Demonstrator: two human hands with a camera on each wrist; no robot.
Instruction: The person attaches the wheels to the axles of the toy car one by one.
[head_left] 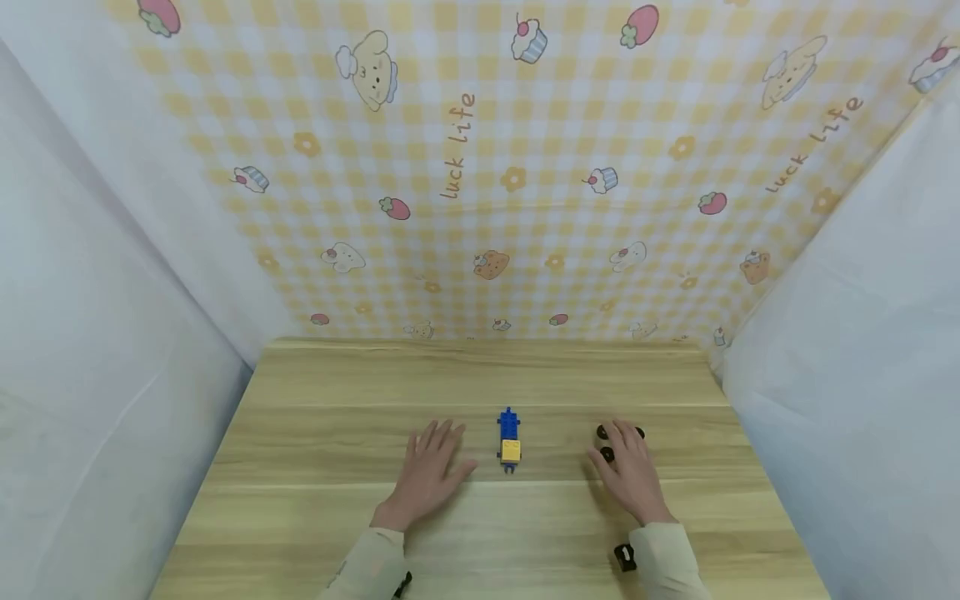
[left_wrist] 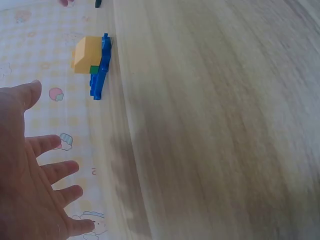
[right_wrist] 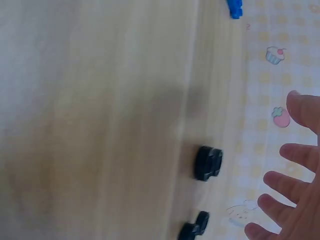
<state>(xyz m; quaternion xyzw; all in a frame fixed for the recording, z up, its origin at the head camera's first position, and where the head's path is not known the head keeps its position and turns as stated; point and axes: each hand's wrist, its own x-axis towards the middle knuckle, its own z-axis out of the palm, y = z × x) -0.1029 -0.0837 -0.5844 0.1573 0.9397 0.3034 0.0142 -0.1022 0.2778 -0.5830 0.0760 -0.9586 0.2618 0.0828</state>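
A blue toy car base (head_left: 508,423) made of building blocks lies mid-table, with a yellow sloped block (head_left: 511,452) on its near end. In the left wrist view a small green piece (left_wrist: 94,69) shows beside the yellow block. My left hand (head_left: 427,477) is spread, palm down, to the left of the base and holds nothing. To the right, my right hand (head_left: 632,471) reaches over black toy wheels (head_left: 602,432), its fingers extended and apart. In the right wrist view the black wheels (right_wrist: 202,163) stand on the table, below the fingers and free of any grip.
A black part with a pale middle (head_left: 625,557) lies beside the right sleeve. Another dark piece (head_left: 402,585) is partly hidden by the left sleeve. Behind the wooden table (head_left: 337,375) hangs a yellow checked cloth (head_left: 420,167), with white sheets (head_left: 90,333) at both sides.
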